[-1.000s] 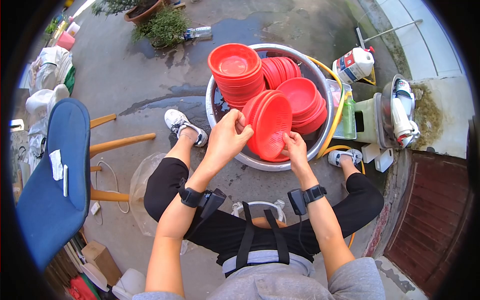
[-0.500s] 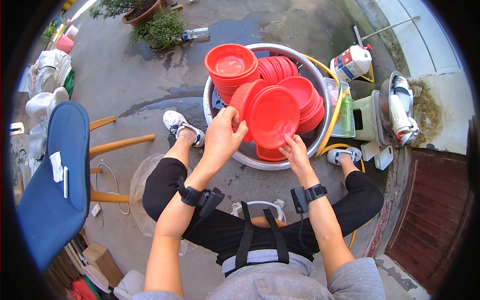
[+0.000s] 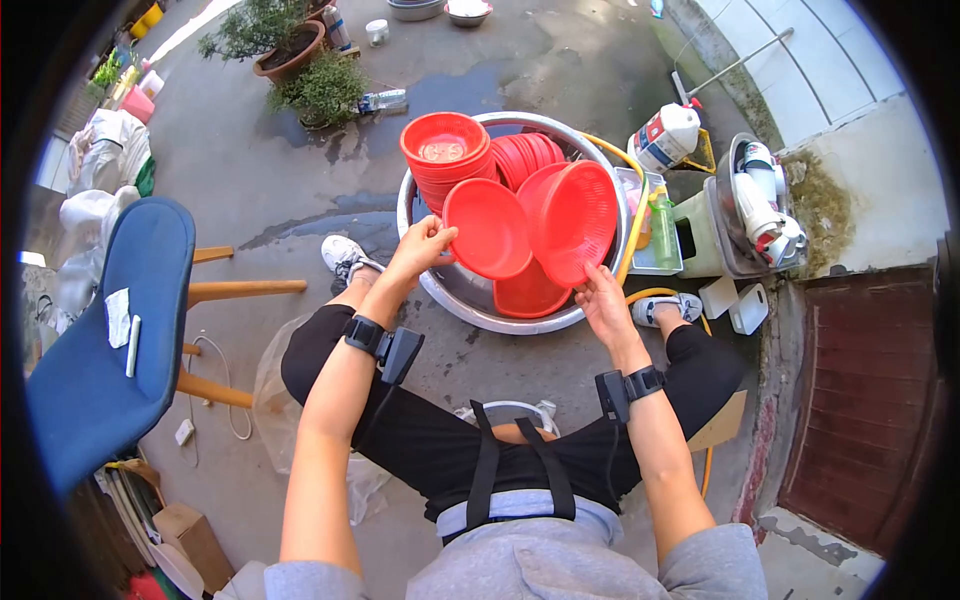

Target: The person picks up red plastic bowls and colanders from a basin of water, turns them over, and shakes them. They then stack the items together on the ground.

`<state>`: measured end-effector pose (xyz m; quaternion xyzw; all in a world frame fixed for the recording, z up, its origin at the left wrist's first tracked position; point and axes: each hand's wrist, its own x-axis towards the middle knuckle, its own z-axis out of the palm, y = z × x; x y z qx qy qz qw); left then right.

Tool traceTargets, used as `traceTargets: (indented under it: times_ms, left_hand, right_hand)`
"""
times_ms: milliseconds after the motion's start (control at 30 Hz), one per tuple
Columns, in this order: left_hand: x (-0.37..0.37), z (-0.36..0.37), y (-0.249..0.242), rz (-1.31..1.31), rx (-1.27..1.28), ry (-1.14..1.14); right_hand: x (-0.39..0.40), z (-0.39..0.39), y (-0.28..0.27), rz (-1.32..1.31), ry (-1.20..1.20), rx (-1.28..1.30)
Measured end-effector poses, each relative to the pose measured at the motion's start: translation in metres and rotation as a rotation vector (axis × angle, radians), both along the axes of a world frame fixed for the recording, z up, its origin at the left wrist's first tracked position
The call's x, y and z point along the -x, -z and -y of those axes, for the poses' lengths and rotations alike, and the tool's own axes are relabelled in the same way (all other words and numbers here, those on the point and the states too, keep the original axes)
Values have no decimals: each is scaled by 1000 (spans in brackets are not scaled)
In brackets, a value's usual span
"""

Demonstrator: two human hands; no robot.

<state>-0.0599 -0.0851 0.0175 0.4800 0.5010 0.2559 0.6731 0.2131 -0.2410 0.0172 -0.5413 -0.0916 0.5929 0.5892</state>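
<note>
My left hand (image 3: pixel 425 246) pinches the rim of a smooth red plastic bowl (image 3: pixel 487 230), which is tilted toward me over the basin. In my right hand (image 3: pixel 603 306) is a ribbed red plastic bowl (image 3: pixel 575 225), gripped at its lower rim and tipped on its side. Both sit above a large round metal basin (image 3: pixel 455 303). Behind them a tall stack of red bowls (image 3: pixel 443 145) stands at the basin's left, beside a row of bowls on edge (image 3: pixel 527 160). Another red bowl (image 3: pixel 528 293) lies low in the basin, partly hidden.
A yellow hose (image 3: pixel 634 225) curves around the basin's right side. A tray with a green bottle (image 3: pixel 663 235), a white jug (image 3: pixel 667 138) and a loaded metal bowl (image 3: pixel 742 205) stand to the right. A blue chair (image 3: pixel 140 310) is at left, potted plants (image 3: pixel 290 55) beyond.
The two bowls, overlapping before, are now apart. My left hand has moved left with the smooth bowl; the ribbed bowl in my right hand has turned and shifted right. The camera view has tilted up.
</note>
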Motion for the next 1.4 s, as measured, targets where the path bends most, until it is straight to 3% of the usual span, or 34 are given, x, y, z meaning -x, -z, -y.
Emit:
traceTargets:
  times_ms: [200, 333, 600, 767, 867, 933, 1067, 1133, 1333, 1400]
  left_hand:
    - [0, 20, 12, -3, -19, 43]
    - [6, 27, 25, -66, -57, 125]
    - [11, 27, 48, -151, -97, 55]
    - [14, 19, 104, -603, -320, -110]
    - [14, 20, 104, -668, -216, -133]
    - [11, 17, 107, -684, -184, -149]
    - [10, 18, 117, -604, -224, -145]
    - [6, 19, 110, -524, -27, -58]
    - [-4, 30, 124, -471, 48, -138]
    - [-5, 28, 119, -565, -185, -80]
  right_hand:
    - [5, 16, -23, 201, -31, 51]
    - [8, 14, -22, 295, -46, 79]
    - [10, 0, 4, 440, -106, 157]
    - [7, -11, 31, 421, -132, 245]
    - [14, -26, 51, 365, -101, 297]
    - [25, -39, 59, 232, -61, 285]
    - [39, -54, 89, 268, -112, 383]
    - [43, -55, 100, 236, -136, 398]
    - [51, -46, 118, 46, -197, 442]
    - [53, -47, 123, 31, -220, 448]
